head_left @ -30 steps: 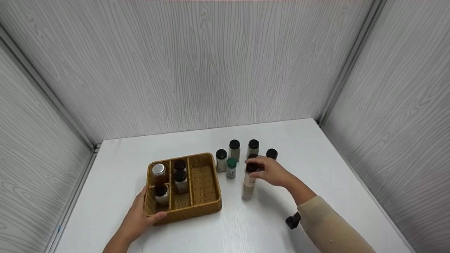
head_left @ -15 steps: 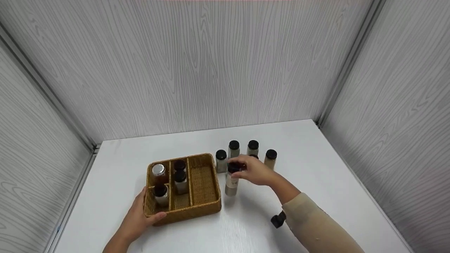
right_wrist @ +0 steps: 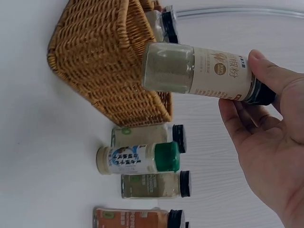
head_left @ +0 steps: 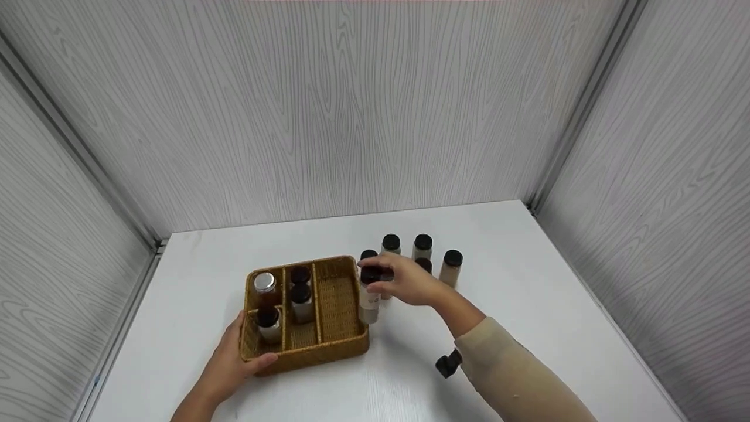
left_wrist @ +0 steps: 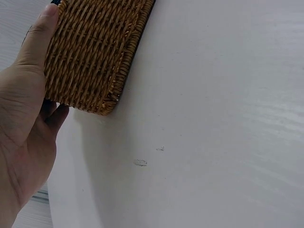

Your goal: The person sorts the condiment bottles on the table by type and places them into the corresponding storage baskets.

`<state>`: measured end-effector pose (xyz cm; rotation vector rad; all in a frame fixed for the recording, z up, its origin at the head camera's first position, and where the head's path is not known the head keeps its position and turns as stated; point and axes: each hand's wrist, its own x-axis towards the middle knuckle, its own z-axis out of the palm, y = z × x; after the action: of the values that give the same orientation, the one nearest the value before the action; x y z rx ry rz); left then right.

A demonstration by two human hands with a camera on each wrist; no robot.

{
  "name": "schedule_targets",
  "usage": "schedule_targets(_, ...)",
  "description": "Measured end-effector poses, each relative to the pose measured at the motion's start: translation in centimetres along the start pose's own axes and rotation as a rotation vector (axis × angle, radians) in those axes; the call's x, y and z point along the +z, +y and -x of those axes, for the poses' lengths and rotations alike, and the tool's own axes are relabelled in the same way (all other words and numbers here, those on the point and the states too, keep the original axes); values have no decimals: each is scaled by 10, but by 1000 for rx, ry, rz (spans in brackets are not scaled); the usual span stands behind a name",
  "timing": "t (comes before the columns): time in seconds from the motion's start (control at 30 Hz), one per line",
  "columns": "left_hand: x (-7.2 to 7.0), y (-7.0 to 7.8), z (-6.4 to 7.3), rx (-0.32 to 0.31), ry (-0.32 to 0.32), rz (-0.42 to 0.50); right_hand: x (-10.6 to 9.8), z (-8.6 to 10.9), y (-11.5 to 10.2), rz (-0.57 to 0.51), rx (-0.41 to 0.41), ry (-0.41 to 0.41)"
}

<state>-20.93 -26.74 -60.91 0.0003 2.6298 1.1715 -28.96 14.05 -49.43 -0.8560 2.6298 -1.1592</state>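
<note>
My left hand [head_left: 229, 363] grips the near left corner of a wicker basket [head_left: 322, 353], thumb on the front wall and fingers on the left side. By its black cap, my right hand [head_left: 410, 281] pinches a glass spice jar [right_wrist: 171, 69] with a cream label and pale powder inside. The jar is raised at the basket's right wall, overlapping the rim in the head view. In the basket's left compartments stand a silver-lidded jar [head_left: 265, 285] and a black-capped jar [head_left: 269, 328]. Two dark-capped jars [head_left: 302, 305] fill part of the middle compartment.
Several black-capped spice jars [head_left: 450, 269] stand on the white table [head_left: 398, 381], right of the basket. A green-capped shaker [right_wrist: 137, 159] and a jar of orange powder [right_wrist: 128, 219] are among them. Wood-grain panels [head_left: 351, 117] enclose the table.
My right hand has carried the jar leftward from among the standing jars to the basket's right wall. My left hand and the basket stay in place.
</note>
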Motion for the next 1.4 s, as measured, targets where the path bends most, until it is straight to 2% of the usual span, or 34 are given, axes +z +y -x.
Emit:
schedule_targets(0.33, -2, -3, 1, -4, 10, 6, 20, -18, -23, -58, -45, -12)
schedule_targets(0.53, -3, -3, 2, -2, 12, 10, 42, -26, -39, -113, -60, -13)
schedule_targets(0.8, -4, -6, 4, 2, 24, 35, 77, -37, -56, -157, -63, 27)
schedule_targets(1.1, 1, -5, 2, 30, 34, 41, 112, -45, -47, -122, -17, 76)
schedule_targets(1.4, 2, -3, 2, 34, 36, 53, 126, -52, -39, -49, 26, 69)
